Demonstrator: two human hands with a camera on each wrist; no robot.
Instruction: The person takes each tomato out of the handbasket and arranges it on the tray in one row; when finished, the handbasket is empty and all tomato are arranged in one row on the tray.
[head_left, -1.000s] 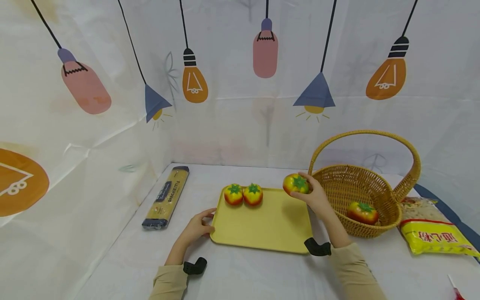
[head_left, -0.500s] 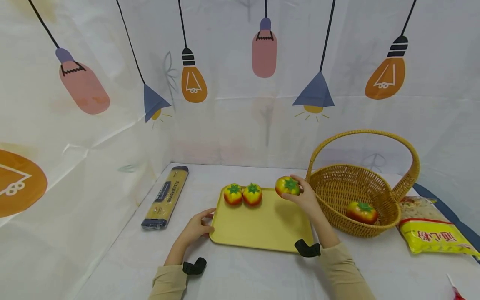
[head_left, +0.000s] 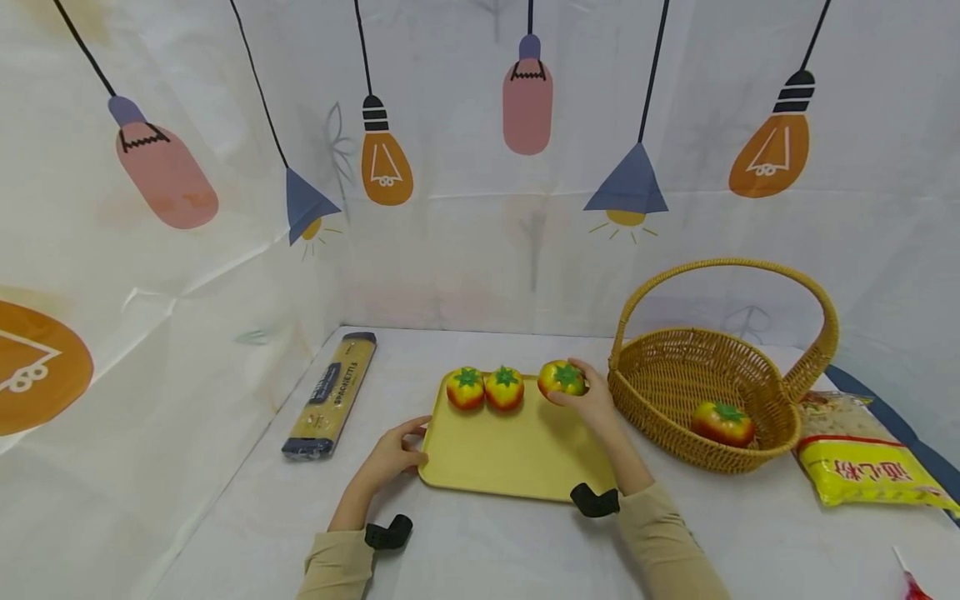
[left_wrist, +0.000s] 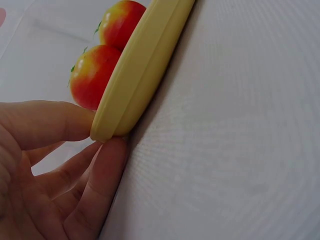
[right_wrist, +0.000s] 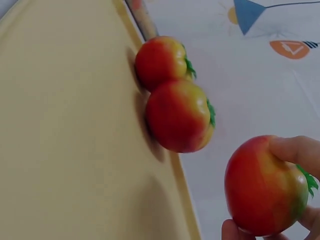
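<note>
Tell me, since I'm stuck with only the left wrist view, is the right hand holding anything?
Observer: Yes, the right hand holds a red-and-yellow fruit by its sides.
Operator: Does it touch either of the two fruits in my view?
Observer: No, the right wrist view shows a gap between it and that pair.
Operator: Any more fruit nearby?
Observer: Yes, the head view shows one piece inside a wicker basket, to the right of the tray.
</note>
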